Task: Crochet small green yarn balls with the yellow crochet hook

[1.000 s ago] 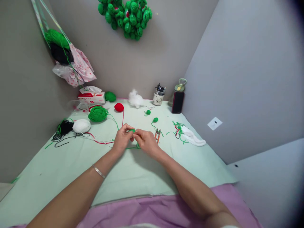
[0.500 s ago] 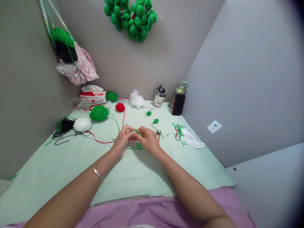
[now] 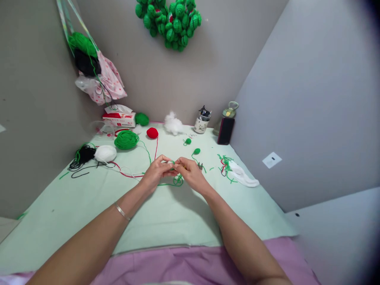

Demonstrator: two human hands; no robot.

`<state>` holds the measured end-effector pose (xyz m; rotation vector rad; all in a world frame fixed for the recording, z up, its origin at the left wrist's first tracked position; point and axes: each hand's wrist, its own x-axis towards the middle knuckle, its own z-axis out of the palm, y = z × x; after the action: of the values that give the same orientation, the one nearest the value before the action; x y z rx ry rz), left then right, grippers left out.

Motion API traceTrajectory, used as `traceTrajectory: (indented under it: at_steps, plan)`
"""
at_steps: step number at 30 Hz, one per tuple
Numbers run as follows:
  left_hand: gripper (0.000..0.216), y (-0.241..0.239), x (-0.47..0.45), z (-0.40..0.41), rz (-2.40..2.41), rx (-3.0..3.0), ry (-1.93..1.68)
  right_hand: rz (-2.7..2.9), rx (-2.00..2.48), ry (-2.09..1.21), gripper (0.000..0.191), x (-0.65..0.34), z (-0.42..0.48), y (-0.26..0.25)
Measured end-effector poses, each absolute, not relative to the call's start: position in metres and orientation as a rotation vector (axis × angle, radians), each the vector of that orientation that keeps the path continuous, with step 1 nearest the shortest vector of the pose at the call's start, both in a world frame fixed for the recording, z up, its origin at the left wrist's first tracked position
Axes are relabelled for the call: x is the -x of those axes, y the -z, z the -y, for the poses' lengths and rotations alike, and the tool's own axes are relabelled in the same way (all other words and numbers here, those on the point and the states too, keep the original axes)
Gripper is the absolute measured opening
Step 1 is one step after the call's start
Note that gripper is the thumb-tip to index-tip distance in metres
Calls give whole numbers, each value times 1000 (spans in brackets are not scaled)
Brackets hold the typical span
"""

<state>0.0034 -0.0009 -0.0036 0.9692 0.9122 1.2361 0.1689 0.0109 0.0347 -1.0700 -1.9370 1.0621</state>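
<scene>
Pinching a small green crochet piece point(image 3: 172, 162) between thumb and fingers of the left hand point(image 3: 156, 172), just above the middle of the table point(image 3: 166, 221). Meeting it with the right hand point(image 3: 192, 174), closing narrowly on a yellowish tool point(image 3: 185, 166) too hidden to name further. Wearing a silver bracelet point(image 3: 122, 211) on the left wrist. Working over loops of green yarn point(image 3: 178, 181), with snips point(image 3: 200, 166) partly covered by the right hand and two small green crochet balls point(image 3: 197, 151) lying beyond. Facing a tissue box point(image 3: 120, 120) at the far left corner, bearing red panels and lettering too small to read. Having a red yarn ball point(image 3: 152, 133) and white stuffing point(image 3: 173, 124) toward the far edge, then a cup point(image 3: 201, 126) bearing an illegible printed label. Seeing a phone point(image 3: 226, 131) propped upright before a green bottle point(image 3: 228, 112) at the far right corner. Having yarn scraps point(image 3: 227, 164) touching a white cloth point(image 3: 243, 175) near the right edge, and black yarn point(image 3: 84, 154) beside a white yarn ball point(image 3: 105, 153) near the left edge.
</scene>
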Motion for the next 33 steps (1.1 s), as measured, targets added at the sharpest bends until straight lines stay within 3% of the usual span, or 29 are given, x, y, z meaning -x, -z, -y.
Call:
traceTrajectory:
  at_steps: [8,15,20,33]
  plan:
    - [37,14,-3,-6,-1105,-1101,-1356,1945,1041,-1066,17,-151,3,-29]
    - [15,2,-2,0,-1119,-1129,-1525,1951,1062,-1082,23,-169,-16,-35]
    - [14,-5,-1,1,-1139,-1146,-1582,1781,1177,-933,30,-179,-25,-33]
    - [16,-5,-10,6,-1107,-1259,-1496,1771,1097,-1381,55,-159,-19,-18]
